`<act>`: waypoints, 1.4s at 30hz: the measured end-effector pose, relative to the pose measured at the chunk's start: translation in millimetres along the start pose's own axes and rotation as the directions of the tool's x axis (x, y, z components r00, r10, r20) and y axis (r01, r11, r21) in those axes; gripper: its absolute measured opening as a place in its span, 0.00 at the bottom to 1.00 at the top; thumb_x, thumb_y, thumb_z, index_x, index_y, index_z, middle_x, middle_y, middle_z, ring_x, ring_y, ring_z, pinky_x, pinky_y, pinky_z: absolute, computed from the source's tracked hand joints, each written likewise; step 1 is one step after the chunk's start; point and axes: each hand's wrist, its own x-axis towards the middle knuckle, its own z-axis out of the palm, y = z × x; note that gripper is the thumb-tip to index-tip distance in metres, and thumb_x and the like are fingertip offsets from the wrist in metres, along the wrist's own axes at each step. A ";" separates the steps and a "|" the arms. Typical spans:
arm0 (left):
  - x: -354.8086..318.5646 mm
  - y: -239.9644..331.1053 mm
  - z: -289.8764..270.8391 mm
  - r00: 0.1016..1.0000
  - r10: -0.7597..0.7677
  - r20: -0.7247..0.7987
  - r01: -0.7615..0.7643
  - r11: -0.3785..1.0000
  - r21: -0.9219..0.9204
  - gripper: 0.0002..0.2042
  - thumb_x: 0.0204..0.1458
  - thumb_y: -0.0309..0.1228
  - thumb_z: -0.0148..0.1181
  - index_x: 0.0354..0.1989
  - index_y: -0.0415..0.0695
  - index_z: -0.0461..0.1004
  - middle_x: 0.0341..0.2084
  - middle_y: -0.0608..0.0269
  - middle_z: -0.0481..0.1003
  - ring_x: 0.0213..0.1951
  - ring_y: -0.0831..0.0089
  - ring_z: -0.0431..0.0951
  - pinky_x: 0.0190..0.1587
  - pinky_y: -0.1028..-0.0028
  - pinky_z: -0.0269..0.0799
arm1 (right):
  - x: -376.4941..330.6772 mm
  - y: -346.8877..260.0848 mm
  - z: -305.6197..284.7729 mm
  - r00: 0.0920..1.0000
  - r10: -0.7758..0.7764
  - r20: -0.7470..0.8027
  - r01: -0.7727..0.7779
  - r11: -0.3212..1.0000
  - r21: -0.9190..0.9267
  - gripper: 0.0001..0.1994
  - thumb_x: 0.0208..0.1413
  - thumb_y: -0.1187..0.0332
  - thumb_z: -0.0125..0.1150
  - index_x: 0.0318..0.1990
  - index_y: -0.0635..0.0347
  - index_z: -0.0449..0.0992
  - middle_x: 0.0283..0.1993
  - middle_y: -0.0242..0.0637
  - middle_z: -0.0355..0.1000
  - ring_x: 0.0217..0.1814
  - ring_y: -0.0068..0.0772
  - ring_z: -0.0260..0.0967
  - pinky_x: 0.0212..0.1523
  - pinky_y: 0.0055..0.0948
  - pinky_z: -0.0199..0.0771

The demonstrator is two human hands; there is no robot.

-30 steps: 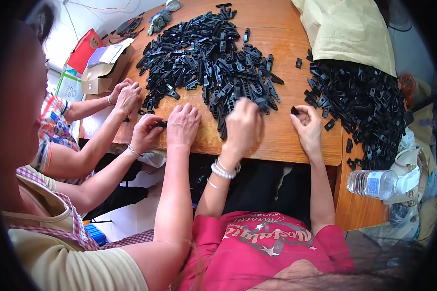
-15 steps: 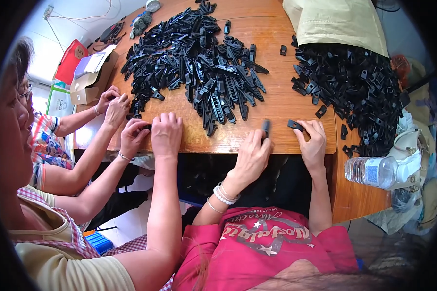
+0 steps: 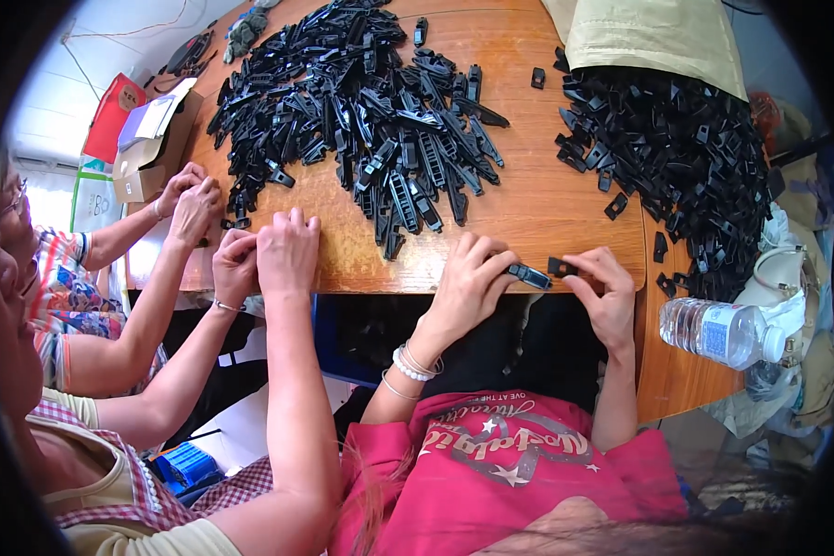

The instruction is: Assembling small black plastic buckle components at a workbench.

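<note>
My left hand, with a bead bracelet on the wrist, pinches a long black plastic strip at the near edge of the wooden table. My right hand holds a small black plastic clip right beside the strip's end. A big heap of long black strips lies on the table beyond my left hand. A pile of small black clips spills from a pale yellow sack at the far right.
Two other people sit to my left, their hands working at the table's left edge. A cardboard box stands at the far left. A plastic water bottle lies on a lower surface to my right.
Both my hands have drawn back from the heap to the table's near edge, now holding a strip and a clip close together. The view has tilted slightly.
</note>
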 end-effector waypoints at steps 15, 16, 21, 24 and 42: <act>-1.0 -5.6 -2.0 0.999 -0.045 0.006 0.045 0.991 -0.130 0.12 0.40 0.23 0.66 0.35 0.37 0.75 0.34 0.58 0.72 0.39 0.58 0.68 0.41 0.66 0.67 | -2.3 -0.2 32.0 0.985 -0.169 0.017 0.168 0.956 -0.242 0.11 0.41 0.77 0.67 0.37 0.62 0.80 0.36 0.34 0.71 0.40 0.35 0.66 0.42 0.31 0.64; -3.4 -2.0 -7.6 0.996 -0.085 0.005 0.085 0.988 -0.133 0.11 0.44 0.23 0.65 0.37 0.37 0.74 0.32 0.58 0.72 0.37 0.61 0.72 0.39 0.69 0.68 | 2.3 -0.5 28.2 0.994 -0.094 0.048 0.099 0.988 -0.114 0.11 0.43 0.78 0.66 0.38 0.64 0.80 0.37 0.35 0.71 0.42 0.35 0.67 0.43 0.29 0.65; -20.0 0.9 -37.0 0.806 -0.588 0.071 0.418 0.480 -0.772 0.19 0.66 0.35 0.44 0.25 0.37 0.70 0.22 0.66 0.71 0.30 0.79 0.72 0.33 0.79 0.67 | 76.2 21.9 15.3 0.911 -0.306 -0.277 0.143 0.863 -0.485 0.08 0.50 0.73 0.64 0.37 0.63 0.78 0.39 0.37 0.71 0.45 0.37 0.68 0.45 0.33 0.66; 1.1 -14.6 -35.1 0.755 -0.637 0.156 0.260 0.071 -0.963 0.11 0.61 0.30 0.52 0.25 0.42 0.64 0.24 0.60 0.71 0.26 0.74 0.74 0.24 0.80 0.70 | 115.1 44.2 9.1 0.918 -0.331 -0.218 0.066 0.670 -0.739 0.07 0.49 0.71 0.65 0.35 0.61 0.78 0.38 0.35 0.69 0.45 0.38 0.65 0.46 0.36 0.62; 0.1 3.6 -36.2 0.940 -0.337 0.051 0.337 0.941 0.018 0.12 0.44 0.28 0.67 0.36 0.40 0.73 0.29 0.54 0.72 0.35 0.56 0.75 0.37 0.64 0.71 | 36.6 21.3 38.1 0.996 0.063 -0.057 -0.049 0.974 0.221 0.15 0.52 0.79 0.61 0.49 0.66 0.76 0.30 0.34 0.70 0.28 0.20 0.66 0.30 0.20 0.66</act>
